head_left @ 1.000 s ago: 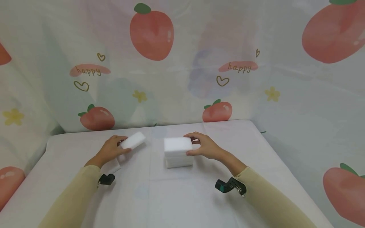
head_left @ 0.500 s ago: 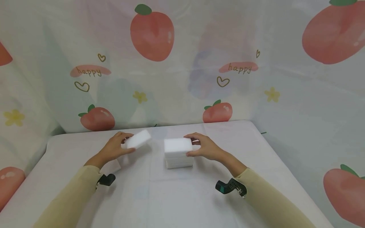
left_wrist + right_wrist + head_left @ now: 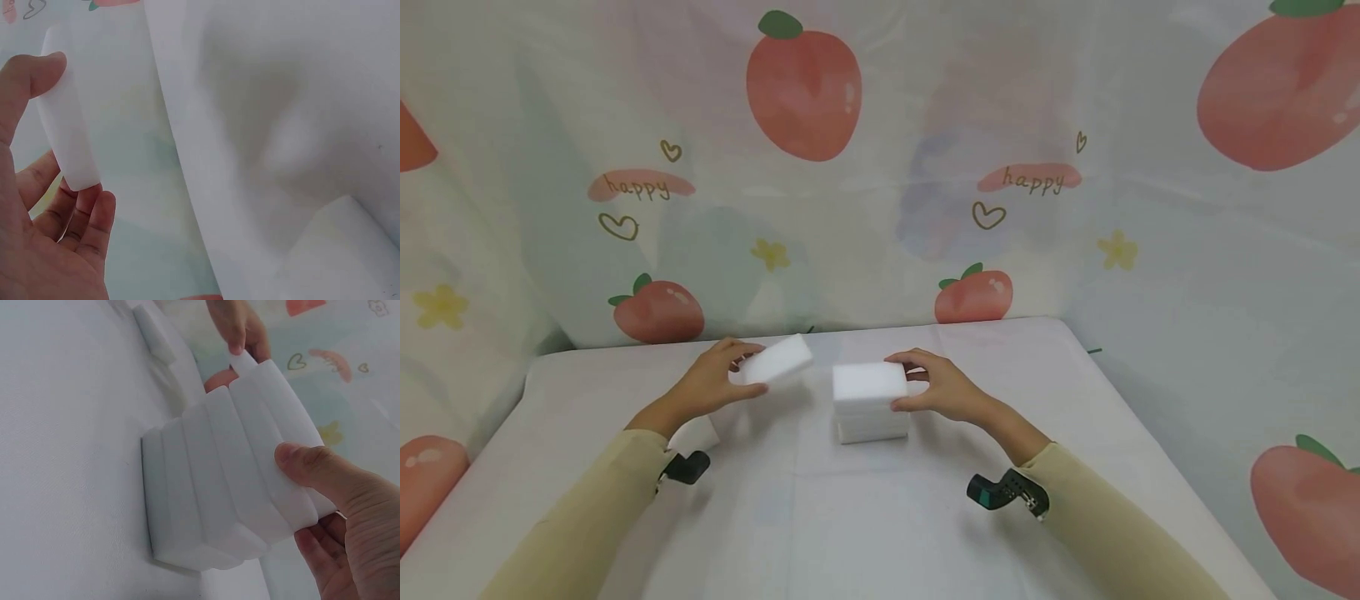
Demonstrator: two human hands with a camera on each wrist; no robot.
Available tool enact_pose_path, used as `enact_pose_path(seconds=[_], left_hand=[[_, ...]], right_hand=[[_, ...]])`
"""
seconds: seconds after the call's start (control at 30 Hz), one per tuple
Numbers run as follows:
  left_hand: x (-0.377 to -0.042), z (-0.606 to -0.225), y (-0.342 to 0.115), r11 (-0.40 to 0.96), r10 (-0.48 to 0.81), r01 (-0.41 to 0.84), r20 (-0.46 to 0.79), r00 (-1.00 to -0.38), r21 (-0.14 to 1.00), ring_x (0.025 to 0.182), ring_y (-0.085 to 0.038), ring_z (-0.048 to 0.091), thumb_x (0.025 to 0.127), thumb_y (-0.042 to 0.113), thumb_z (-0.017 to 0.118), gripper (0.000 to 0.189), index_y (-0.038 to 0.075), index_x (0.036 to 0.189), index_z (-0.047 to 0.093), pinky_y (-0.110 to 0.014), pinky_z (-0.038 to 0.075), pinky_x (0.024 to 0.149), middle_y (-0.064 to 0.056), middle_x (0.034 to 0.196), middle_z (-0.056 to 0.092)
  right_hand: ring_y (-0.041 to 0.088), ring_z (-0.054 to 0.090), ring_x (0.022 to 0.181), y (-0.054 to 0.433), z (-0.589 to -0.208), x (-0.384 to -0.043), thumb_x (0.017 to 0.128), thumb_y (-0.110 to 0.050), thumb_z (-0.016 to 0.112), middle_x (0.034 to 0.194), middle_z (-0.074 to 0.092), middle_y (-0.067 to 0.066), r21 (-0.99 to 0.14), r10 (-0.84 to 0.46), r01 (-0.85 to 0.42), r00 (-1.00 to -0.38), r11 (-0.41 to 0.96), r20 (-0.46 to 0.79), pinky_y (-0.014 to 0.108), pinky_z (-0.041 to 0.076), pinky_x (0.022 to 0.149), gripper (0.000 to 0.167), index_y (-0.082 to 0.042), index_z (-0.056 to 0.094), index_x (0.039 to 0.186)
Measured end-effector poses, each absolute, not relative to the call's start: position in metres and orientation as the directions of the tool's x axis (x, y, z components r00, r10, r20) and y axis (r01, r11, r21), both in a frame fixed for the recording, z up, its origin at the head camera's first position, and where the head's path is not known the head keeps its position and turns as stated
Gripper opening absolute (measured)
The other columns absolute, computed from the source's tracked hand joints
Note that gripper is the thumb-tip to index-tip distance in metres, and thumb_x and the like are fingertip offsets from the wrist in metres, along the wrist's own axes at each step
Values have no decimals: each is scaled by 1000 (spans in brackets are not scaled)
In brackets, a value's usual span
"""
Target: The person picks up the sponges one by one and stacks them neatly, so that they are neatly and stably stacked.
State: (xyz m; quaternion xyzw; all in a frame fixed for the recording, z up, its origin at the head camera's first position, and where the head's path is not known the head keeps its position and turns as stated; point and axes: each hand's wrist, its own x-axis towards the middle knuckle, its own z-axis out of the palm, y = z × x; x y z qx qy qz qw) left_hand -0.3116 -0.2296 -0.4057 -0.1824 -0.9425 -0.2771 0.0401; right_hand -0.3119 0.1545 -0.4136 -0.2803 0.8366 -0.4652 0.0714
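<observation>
My left hand (image 3: 713, 382) pinches a white sponge block (image 3: 779, 359) between thumb and fingers, holding it tilted above the table to the left of a stack. In the left wrist view, the thumb presses one face of this block (image 3: 67, 128) and the fingertips support its lower end. My right hand (image 3: 945, 388) grips the right side of the stack of white sponge blocks (image 3: 871, 403) near its top. Several layers of the stack (image 3: 212, 469) show in the right wrist view, their edges slightly uneven. One more sponge block (image 3: 696, 435) lies on the table by my left wrist, partly hidden by the sleeve.
A white cloth covers the table (image 3: 880, 517). Behind it hangs a curtain (image 3: 880, 208) printed with peaches, hearts and the word "happy". A black camera mount (image 3: 688, 467) sits at the left wrist, another mount (image 3: 1007, 490) at the right.
My left hand has moved right and slightly up with its sponge block, closer to the stack. More of the block on the table shows by my left wrist. My right hand keeps its hold.
</observation>
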Motion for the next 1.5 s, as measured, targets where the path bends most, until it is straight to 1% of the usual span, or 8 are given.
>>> enact_pose_path(seconds=[0.3,0.53,0.67,0.9,1.03,1.23,1.33,1.5], left_hand=[[-307,-394,-220,766,358,402,187,-915,501,101,-28,58,80,38,81,65,12,135,58,-45,50,87,-11,120,55],[-307,-384,-210,749,381,428,199,-903,505,102,-26,57,80,37,81,66,13,136,59,-43,50,88,-7,116,55],[-305,-378,-203,738,395,439,200,-897,512,103,-26,57,79,40,81,68,14,138,58,-45,50,89,-5,118,55],[-301,-369,-188,711,444,491,220,-869,504,103,-29,58,80,38,81,66,15,138,58,-46,50,89,-5,119,55],[-299,-366,-179,698,474,514,216,-854,499,104,-27,56,80,37,81,66,16,138,58,-43,48,88,-3,120,54],[-298,-362,-167,665,513,560,241,-823,495,102,-24,55,80,33,81,63,14,137,59,-41,47,88,-4,120,55],[-298,-361,-162,660,521,562,236,-820,499,102,-24,55,80,34,80,64,14,137,58,-41,48,88,-4,122,54],[-299,-360,-153,657,526,552,214,-823,513,104,-21,53,80,35,81,64,18,137,58,-39,47,89,-1,121,53]], right_hand=[[33,56,119,156,-415,-313,76,-10,84,132,53,11,-835,-543,-398,-827,380,147,52,45,102,65,-6,56,134],[34,56,120,157,-414,-314,75,-11,85,133,52,12,-841,-542,-385,-830,381,134,53,46,100,66,-7,56,134],[33,56,120,157,-414,-315,75,-13,85,133,52,11,-835,-543,-390,-829,388,135,52,46,101,66,-8,56,134],[31,56,120,157,-414,-315,75,-14,86,133,53,10,-830,-543,-393,-829,395,134,51,45,102,67,-8,56,134],[31,56,121,157,-413,-314,74,-13,86,134,53,11,-836,-539,-385,-832,391,131,51,45,103,67,-7,56,134],[31,55,122,157,-411,-314,74,-11,86,134,52,11,-842,-539,-382,-832,381,133,52,44,103,68,-6,55,134],[31,55,122,157,-411,-314,74,-12,86,134,51,11,-842,-543,-385,-829,378,135,52,44,103,68,-6,55,135],[32,55,122,158,-412,-314,75,-15,86,134,51,11,-847,-544,-377,-829,374,129,52,46,101,69,-6,54,135]])
